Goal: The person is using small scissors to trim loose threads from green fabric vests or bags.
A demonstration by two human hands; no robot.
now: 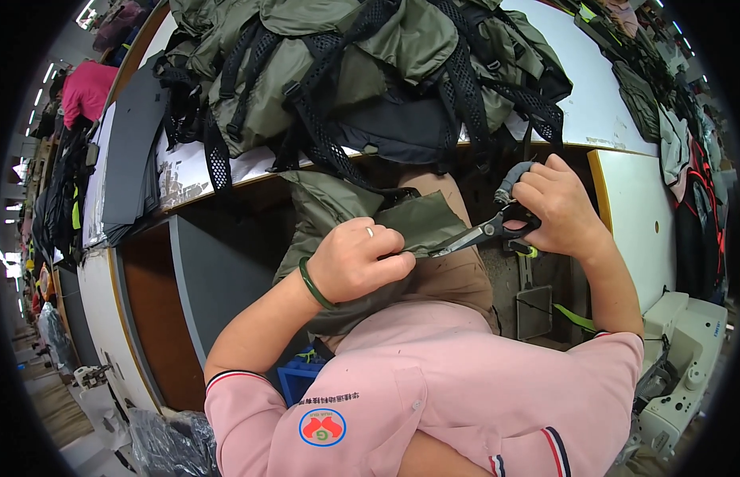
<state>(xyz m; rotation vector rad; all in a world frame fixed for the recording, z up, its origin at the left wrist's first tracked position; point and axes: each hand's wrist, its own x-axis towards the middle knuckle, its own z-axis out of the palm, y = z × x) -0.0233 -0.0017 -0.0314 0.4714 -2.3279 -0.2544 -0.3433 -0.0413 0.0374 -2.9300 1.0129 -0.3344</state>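
My left hand [355, 261] is closed on the edge of an olive-green fabric piece [424, 221], which hangs over my lap. In my right hand [557, 203] is a pair of scissors [485, 232] with dark handles, one of them wrapped in grey. The blades point left, and their tips lie at the fabric's edge close to my left fingers. Whether the blades have fabric between them is hard to make out. Beyond both hands, a heap of olive-green backpacks [409, 48] with black mesh straps [310, 119] covers much of the white table.
Grey flat panels [135, 151] are stacked at the table's left end. Below the tabletop is an open compartment with a grey divider [199, 286]. A white sewing machine [688, 374] stands at my lower right. A person in a pink top [89, 91] is at the far left.
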